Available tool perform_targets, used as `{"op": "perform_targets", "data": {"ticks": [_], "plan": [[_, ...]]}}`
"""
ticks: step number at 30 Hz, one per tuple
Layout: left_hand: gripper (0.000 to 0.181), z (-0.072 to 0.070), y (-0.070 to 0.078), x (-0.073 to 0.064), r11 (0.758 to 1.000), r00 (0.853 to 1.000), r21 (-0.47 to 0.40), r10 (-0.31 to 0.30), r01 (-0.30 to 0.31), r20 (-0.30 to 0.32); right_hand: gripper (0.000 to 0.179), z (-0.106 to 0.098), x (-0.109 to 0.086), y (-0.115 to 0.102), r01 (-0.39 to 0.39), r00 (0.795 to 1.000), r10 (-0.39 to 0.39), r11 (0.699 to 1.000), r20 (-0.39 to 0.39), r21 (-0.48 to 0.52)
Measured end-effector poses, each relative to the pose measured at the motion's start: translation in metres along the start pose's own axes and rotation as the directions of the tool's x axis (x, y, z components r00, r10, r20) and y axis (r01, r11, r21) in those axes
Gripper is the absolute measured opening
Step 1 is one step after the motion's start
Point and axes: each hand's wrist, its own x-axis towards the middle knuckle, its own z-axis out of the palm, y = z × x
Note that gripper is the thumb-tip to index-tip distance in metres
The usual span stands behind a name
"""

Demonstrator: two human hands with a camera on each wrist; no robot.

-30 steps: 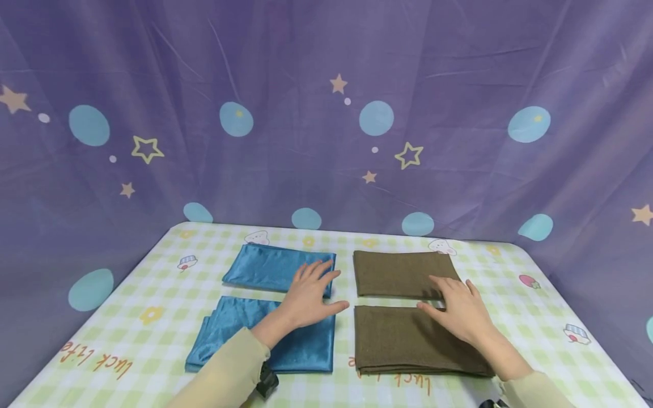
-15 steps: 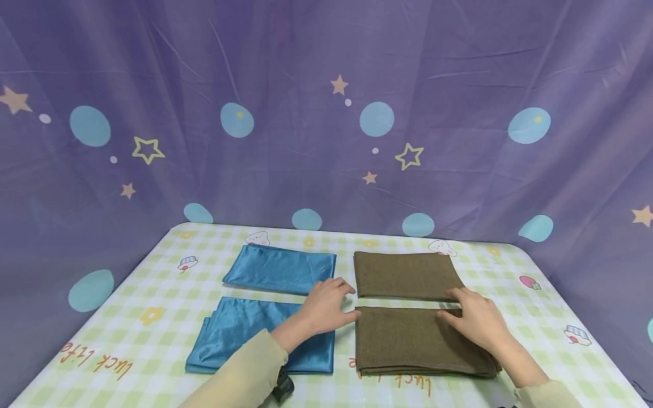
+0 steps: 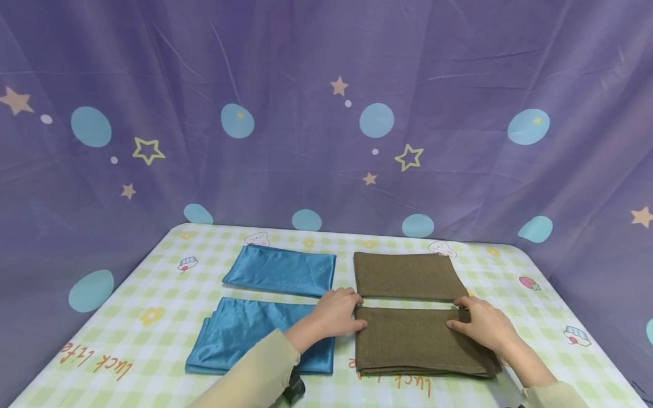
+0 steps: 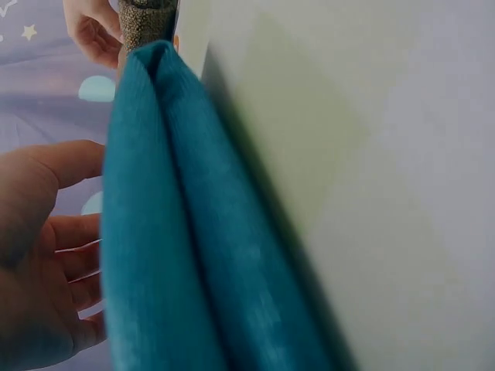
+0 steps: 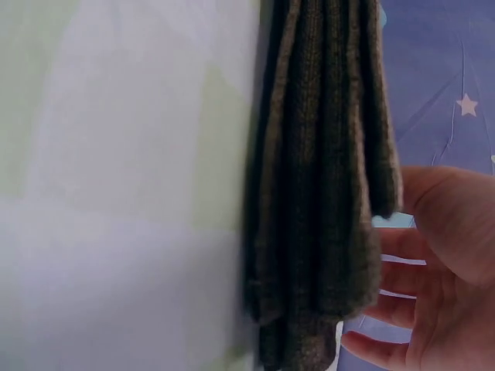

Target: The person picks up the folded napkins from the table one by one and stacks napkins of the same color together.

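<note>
Nearest to both hands is the near brown folded cloth, lying flat at the front right. My left hand reaches over the near blue folded cloth, its thumb and fingertips at the far left corner of the near brown cloth. At that cloth's far right corner is my right hand, thumb over the top and fingers by the far edge. A gap shows between thumb and fingers on each hand. In the wrist views, folded edges of blue cloth and brown cloth hide the fingertips.
Behind lie a far blue folded cloth and a far brown folded cloth. All rest on a green-checked tablecloth. A purple curtain with stars and dots hangs at the back.
Both hands have moved to the right and toward the person, coming down to the near brown cloth. The left hand's spread fingers have drawn together and bent. The cloths lie nearly where they were.
</note>
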Motion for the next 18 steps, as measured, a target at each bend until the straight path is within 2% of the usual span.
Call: {"op": "perform_targets", "data": {"ticks": [10,18], "plan": [[0.036,0.0011,0.0018,-0.0005,1.0,1.0,0.028,0.013,-0.014,0.013,0.057,-0.0029,0.0013,0.0011,0.003,0.999,-0.003,1.0,0.04,0.017],[0.036,0.0009,0.0027,0.0018,1.0,1.0,0.025,-0.002,0.001,0.03,0.043,-0.0044,0.0009,0.002,0.038,0.999,-0.038,0.999,0.033,0.004]]}}
